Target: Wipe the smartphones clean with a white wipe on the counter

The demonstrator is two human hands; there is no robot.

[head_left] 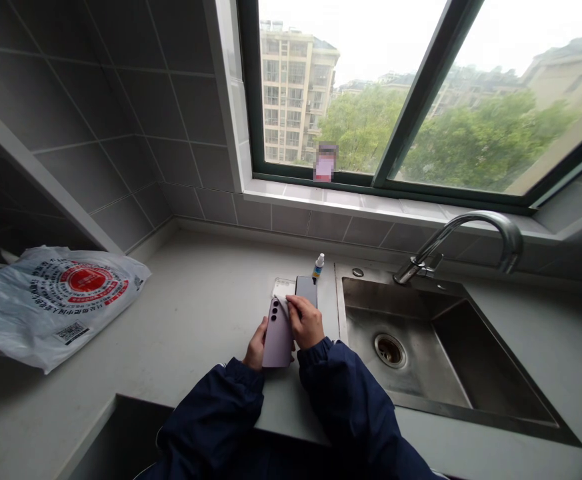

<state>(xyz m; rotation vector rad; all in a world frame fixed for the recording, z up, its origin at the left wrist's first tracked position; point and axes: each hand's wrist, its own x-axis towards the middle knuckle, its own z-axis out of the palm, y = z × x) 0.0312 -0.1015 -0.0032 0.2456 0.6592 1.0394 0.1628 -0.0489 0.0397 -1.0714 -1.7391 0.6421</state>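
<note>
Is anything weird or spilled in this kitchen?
I see no spill. One odd thing: a blocky patch at the bottom of the window hides whatever is there. Also, the purple phone in the left hand is near the sink, perhaps a funny place for a phone.
</note>
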